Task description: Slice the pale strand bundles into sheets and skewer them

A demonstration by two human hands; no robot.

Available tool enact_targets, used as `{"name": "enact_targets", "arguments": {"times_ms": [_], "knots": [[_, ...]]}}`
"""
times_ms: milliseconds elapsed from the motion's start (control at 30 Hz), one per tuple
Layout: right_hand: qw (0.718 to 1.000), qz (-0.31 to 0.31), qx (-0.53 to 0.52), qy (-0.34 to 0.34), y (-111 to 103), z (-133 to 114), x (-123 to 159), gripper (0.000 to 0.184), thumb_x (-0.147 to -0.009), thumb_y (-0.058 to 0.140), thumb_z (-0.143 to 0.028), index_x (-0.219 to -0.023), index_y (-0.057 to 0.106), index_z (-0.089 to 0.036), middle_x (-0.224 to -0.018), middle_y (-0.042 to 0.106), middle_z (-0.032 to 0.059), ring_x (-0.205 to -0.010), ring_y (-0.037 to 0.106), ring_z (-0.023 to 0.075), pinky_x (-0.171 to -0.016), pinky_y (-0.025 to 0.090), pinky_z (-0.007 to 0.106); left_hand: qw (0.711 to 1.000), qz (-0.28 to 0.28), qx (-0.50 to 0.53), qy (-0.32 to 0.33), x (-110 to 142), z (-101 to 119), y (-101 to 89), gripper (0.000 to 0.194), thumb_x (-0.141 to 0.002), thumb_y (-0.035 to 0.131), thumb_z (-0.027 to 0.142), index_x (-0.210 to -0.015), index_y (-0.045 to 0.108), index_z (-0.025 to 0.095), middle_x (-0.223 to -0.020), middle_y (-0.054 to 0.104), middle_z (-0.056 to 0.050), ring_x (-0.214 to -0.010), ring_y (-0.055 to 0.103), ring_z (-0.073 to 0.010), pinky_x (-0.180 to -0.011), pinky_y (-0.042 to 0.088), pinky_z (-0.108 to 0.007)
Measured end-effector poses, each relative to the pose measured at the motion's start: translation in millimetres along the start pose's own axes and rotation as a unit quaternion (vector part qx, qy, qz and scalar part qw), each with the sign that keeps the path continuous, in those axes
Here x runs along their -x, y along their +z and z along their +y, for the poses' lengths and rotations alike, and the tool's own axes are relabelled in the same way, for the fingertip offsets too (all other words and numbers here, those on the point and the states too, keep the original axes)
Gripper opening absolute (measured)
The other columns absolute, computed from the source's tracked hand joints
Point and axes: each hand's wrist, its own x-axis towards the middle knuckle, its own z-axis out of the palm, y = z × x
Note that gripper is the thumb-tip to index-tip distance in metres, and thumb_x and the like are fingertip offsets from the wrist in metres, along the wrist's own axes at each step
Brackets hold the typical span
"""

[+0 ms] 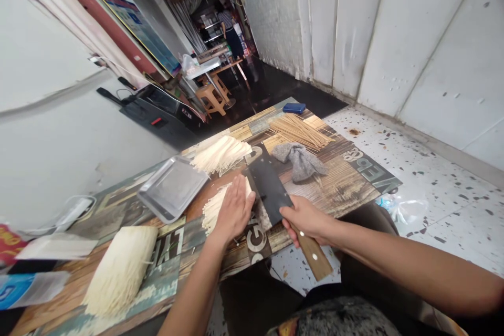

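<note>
One enoki bunch (212, 211) lies beneath the left hand (233, 209).

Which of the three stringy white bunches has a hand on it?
The bunch beside the knife, under the left hand; no hand touches the far pile or the big left bunch.

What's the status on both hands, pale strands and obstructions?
Left hand flat on pale strands. Right hand gripping cleaver by its handle. Grey cloth close by, across cleaver from strands.
</note>
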Motion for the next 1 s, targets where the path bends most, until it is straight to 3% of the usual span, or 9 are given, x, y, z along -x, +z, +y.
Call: {"name": "enact_targets", "arguments": {"times_ms": [267,467,667,867,1000], "knots": [[1.000,0.002,0.002,0.007,17,-10,-26,0.022,-0.080,0.037,-0.008,-0.062,0.040,-0.020,-0.035,0.043,-0.0075,-0.025,0.040,0.0092,-0.029,0.038,0.019,1.000,0.018,0.025,0.001,-2,-6,1.6,0.068,-0.097,0.010,0.049,-0.148,0.016,0.005,-0.155,0.019,-0.017,-0.144,0.012,-0.0236,-0.117,0.017,-0.047],[1.000,-0.019,0.001,0.025,22,3,-14,0.019,-0.080,0.039,-0.012,-0.063,0.041,-0.020,-0.035,0.045,-0.0069,-0.024,0.040,0.0093,-0.028,0.037,0.018,0.999,0.021,0.046,0.016,-3,-10,3.3,0.067,-0.096,0.012,0.051,-0.149,0.014,0.009,-0.156,0.015,-0.014,-0.144,0.011,-0.0223,-0.117,0.017,-0.045],[0.999,-0.027,0.010,0.019,35,-5,-31,0.016,-0.076,0.043,-0.011,-0.063,0.042,-0.020,-0.033,0.044,-0.0072,-0.025,0.041,0.0092,-0.028,0.037,0.018,0.998,0.020,0.059,-0.005,-3,-11,4.3,0.070,-0.096,0.013,0.053,-0.149,0.013,0.007,-0.156,0.014,-0.016,-0.144,0.009,-0.0234,-0.117,0.014,-0.046],[0.998,-0.051,0.032,0.021,32,14,-16,0.018,-0.076,0.038,-0.010,-0.061,0.043,-0.019,-0.035,0.045,-0.0057,-0.024,0.041,0.0111,-0.026,0.036,0.020,0.998,0.002,0.060,0.002,-1,-12,2.5,0.075,-0.094,0.016,0.056,-0.149,0.009,0.005,-0.156,0.006,-0.017,-0.144,0.002,-0.0234,-0.118,0.010,-0.045],[0.997,-0.051,0.052,0.017,43,1,-27,0.025,-0.078,0.035,-0.008,-0.057,0.042,-0.019,-0.033,0.043,-0.0053,-0.025,0.041,0.0104,-0.028,0.039,0.020,0.996,0.015,0.093,-0.010,-4,-12,-0.2,0.074,-0.094,0.021,0.057,-0.149,0.011,0.008,-0.157,0.009,-0.016,-0.144,0.005,-0.0243,-0.117,0.011,-0.046]]}}
